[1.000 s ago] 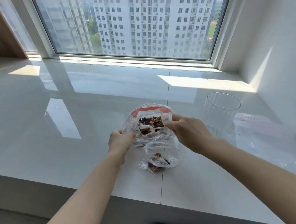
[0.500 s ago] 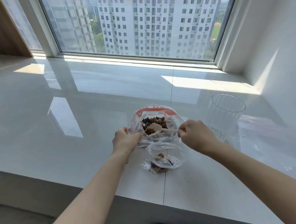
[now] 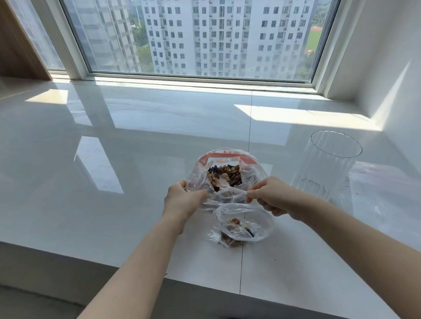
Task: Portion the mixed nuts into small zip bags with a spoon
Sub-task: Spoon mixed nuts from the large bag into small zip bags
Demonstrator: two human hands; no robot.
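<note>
A large clear bag [image 3: 250,168] with an orange zip strip stands open on the white counter [image 3: 106,165], holding mixed nuts [image 3: 226,175]. My left hand [image 3: 182,200] grips the bag's near-left rim. My right hand [image 3: 272,196] pinches the handle of a pale spoon [image 3: 227,189] whose bowl lies among the nuts. In front of the big bag sits a small zip bag [image 3: 248,225], open, with a few nuts at its bottom.
A tall clear ribbed glass container [image 3: 328,167] stands to the right. More flat clear bags [image 3: 391,192] lie beyond it by the right wall. The counter's front edge [image 3: 162,280] runs just below the small bag. A window spans the back.
My right hand drew back from over the nuts to the right, so the spoon now shows, its bowl down in the nuts. The left hand kept its hold on the bag rim.
</note>
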